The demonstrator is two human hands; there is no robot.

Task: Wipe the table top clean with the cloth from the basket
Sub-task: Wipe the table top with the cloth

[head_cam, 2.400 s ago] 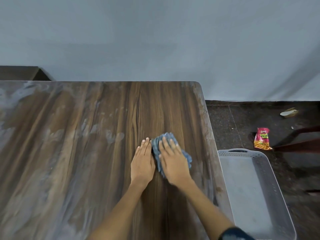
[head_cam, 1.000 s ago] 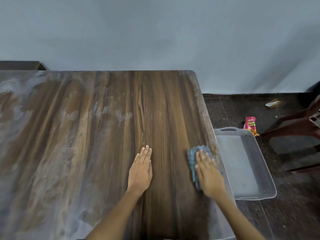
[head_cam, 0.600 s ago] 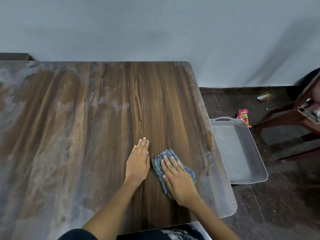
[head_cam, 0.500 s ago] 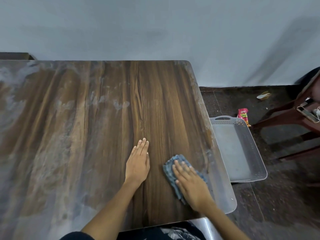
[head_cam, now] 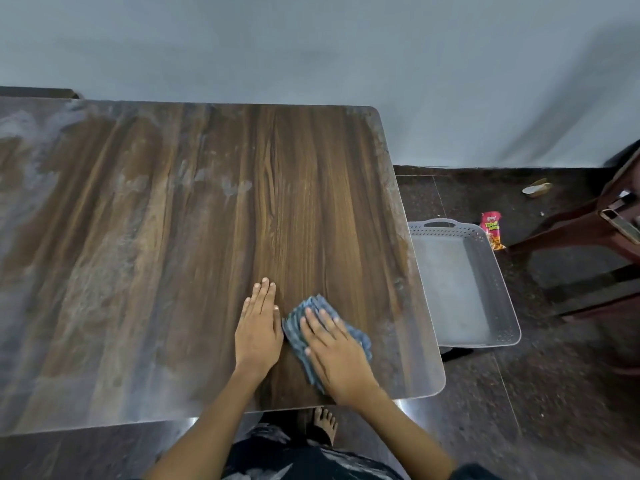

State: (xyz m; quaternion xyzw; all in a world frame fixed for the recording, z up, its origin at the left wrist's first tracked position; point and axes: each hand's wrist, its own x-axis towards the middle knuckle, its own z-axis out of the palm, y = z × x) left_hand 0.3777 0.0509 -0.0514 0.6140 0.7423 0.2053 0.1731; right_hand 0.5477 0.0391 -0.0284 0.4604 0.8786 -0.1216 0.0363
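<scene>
The cloth (head_cam: pixel 323 332) is blue-grey with fine stripes, bunched into a crumpled pad, and lies on the near right part of the table (head_cam: pixel 173 237). The right hand (head_cam: pixel 337 355) presses flat on it with fingers straight and spread, not clenched. The left hand (head_cam: pixel 259 329) rests flat and released on the bare wood, just beside the cloth's left edge. The wood grain is dark around the hands; pale dusty streaks cover the left and far parts. A grey basket (head_cam: pixel 498 289) sits on the floor to the right of the table.
</scene>
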